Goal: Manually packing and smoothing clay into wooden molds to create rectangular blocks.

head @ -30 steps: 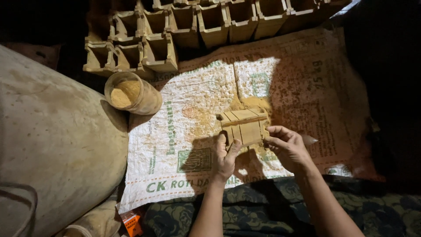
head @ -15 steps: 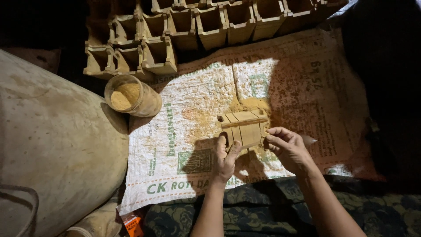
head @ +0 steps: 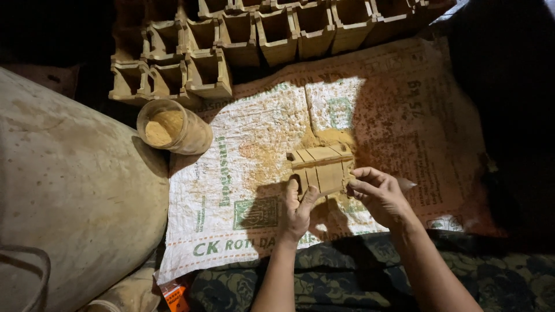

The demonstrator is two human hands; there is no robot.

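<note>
Little changed from half a second ago: slotted clay block (head: 321, 167) in the same spot near the middle of the printed woven sack (head: 243, 173), atop a patch of tan powder (head: 332, 137); both hands barely shifted. Left hand (head: 298, 211) pressed against the block's near left corner, thumb and forefinger spread along its edge, bracing rather than gripping. Right hand (head: 378, 193) at the near right corner, fingers (head: 361, 176) curled and pinched on that edge; a thin pointed tool (head: 404, 184) jutting out beyond the knuckles, grip on it unclear. Open sack left of the block. Further out: powder-filled jar (head: 173, 127) at the sack's far left corner, rows of hollow clay moulds (head: 231, 40) along the far edge, large pale bag (head: 69, 202) on the left, dark patterned cloth (head: 347, 277) under the forearms.
</note>
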